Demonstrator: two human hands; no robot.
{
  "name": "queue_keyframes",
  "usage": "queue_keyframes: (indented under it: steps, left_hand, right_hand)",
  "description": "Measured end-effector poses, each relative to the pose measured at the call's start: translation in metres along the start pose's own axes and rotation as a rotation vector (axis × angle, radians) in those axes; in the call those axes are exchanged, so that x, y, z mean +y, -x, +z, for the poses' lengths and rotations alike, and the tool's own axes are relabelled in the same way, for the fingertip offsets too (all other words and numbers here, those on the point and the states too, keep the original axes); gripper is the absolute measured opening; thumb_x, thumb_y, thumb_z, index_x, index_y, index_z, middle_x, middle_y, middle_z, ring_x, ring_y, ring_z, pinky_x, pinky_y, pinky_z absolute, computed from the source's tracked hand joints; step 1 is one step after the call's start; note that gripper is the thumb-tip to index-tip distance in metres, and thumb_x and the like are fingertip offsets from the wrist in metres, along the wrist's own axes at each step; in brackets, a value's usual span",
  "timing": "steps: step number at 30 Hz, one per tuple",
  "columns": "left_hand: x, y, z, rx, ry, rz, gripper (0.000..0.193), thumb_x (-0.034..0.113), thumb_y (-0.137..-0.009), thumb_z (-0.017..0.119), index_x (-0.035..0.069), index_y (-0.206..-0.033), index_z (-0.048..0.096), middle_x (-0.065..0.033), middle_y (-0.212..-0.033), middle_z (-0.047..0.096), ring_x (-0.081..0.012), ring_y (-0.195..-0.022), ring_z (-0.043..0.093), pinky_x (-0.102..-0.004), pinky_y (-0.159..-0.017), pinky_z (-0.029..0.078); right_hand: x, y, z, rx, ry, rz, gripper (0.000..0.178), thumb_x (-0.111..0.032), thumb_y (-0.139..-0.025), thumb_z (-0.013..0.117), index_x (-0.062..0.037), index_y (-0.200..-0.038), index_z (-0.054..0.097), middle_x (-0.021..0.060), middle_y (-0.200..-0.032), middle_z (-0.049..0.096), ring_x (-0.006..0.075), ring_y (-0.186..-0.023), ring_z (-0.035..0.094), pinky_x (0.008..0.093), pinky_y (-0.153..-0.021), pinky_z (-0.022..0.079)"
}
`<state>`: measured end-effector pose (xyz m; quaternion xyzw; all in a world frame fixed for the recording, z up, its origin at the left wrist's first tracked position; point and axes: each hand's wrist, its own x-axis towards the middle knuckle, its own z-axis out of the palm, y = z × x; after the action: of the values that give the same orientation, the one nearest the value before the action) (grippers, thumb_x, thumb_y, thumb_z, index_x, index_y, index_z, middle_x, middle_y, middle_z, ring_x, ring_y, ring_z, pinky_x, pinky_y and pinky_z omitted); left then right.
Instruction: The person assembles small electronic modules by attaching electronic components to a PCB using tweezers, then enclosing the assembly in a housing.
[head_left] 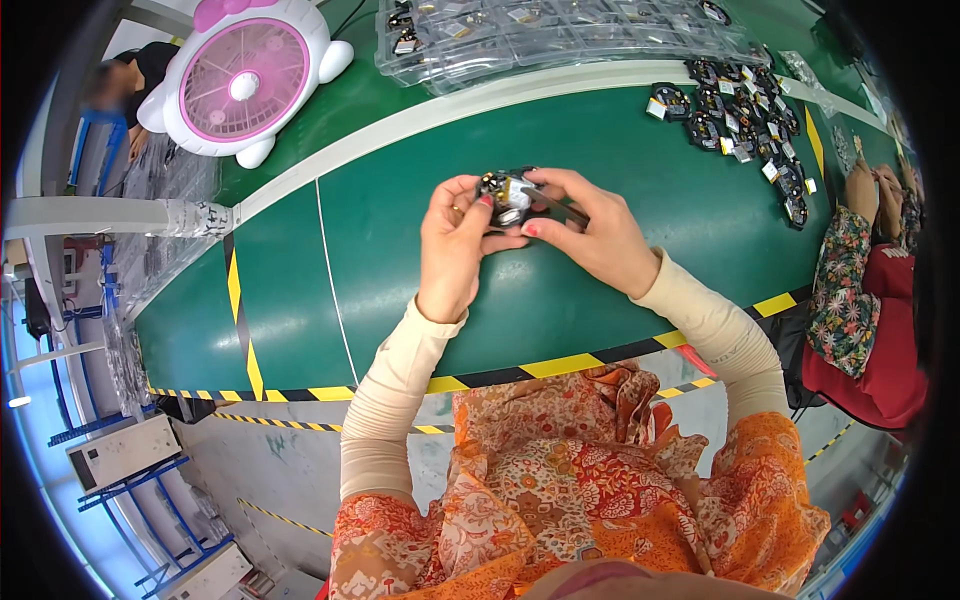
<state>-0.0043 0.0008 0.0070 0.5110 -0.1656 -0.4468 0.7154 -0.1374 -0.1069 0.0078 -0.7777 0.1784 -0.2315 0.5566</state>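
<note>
Above the green work table (400, 150) I hold a small black round electronic assembly (497, 186) with a whitish block and bits of gold metal on it. My left hand (452, 235) is closed around its left side, thumb on the front. My right hand (603, 232) is closed at the assembly's right, its index finger by the top edge. Between the right thumb and fingers is a slim dark tool (562, 207) resembling tweezers, pointing at the assembly. The fingers partly hide its tip and the assembly's edges.
Similar black assemblies (738, 112) lie piled at the right. Clear plastic trays (560, 40) with parts stand beyond a white rail (440, 112). A pink-and-white fan (245, 85) stands far left. At the right edge sits a co-worker in a floral sleeve (845, 290).
</note>
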Motion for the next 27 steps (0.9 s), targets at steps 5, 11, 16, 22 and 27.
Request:
queue_keyframes:
  steps: [5,11,16,22,27]
  left_hand:
    - [-0.003,0.007,0.011,-0.039,-0.04,0.02,0.032,-0.004,-0.087,0.041,0.001,-0.118,0.037,-0.0108,-0.099,0.054,-0.0207,-0.087,0.06,-0.0319,-0.073,0.056]
    - [-0.005,0.01,0.013,-0.157,-0.037,-0.085,0.035,-0.002,-0.088,0.041,0.001,-0.124,0.04,-0.0099,-0.112,0.052,-0.0205,-0.096,0.058,-0.0325,-0.078,0.054]
    - [-0.002,0.009,0.011,-0.21,0.036,-0.083,0.037,-0.001,-0.089,0.04,0.001,-0.126,0.039,-0.0092,-0.115,0.051,-0.0183,-0.102,0.054,-0.0335,-0.087,0.05]
    - [-0.001,0.01,0.009,-0.285,0.087,-0.126,0.037,0.001,-0.09,0.037,0.001,-0.127,0.038,-0.0095,-0.116,0.05,-0.0187,-0.104,0.053,-0.0353,-0.09,0.047]
    - [0.0,0.006,0.004,-0.204,0.23,-0.135,0.04,0.004,-0.089,0.035,0.0,-0.128,0.034,-0.0127,-0.118,0.049,-0.0216,-0.106,0.052,-0.0367,-0.089,0.046]
  right_hand:
    - [0.003,-0.001,0.003,0.102,0.015,-0.101,0.035,-0.002,-0.077,0.064,-0.0024,-0.111,0.054,0.0056,-0.09,0.059,0.0078,-0.076,0.055,0.0207,-0.058,0.044]
    - [0.014,-0.002,-0.003,0.239,0.326,-0.367,0.023,0.002,-0.074,0.063,-0.0025,-0.097,0.061,0.0075,-0.099,0.056,0.0087,-0.063,0.055,0.0209,-0.05,0.043]
    - [0.002,-0.002,0.002,0.254,0.329,-0.451,0.028,0.002,-0.07,0.066,-0.0039,-0.097,0.061,0.0095,-0.105,0.055,0.0097,-0.05,0.049,0.0215,-0.044,0.039]
    - [0.01,-0.005,-0.001,0.216,0.35,-0.393,0.026,-0.001,-0.069,0.069,-0.0034,-0.094,0.061,0.0088,-0.098,0.056,0.0109,-0.055,0.052,0.022,-0.046,0.042]
    - [0.003,-0.003,-0.002,0.214,0.551,-0.685,0.026,0.003,-0.061,0.069,-0.0063,-0.084,0.061,0.0074,-0.094,0.057,0.0194,-0.063,0.06,0.027,-0.053,0.049]
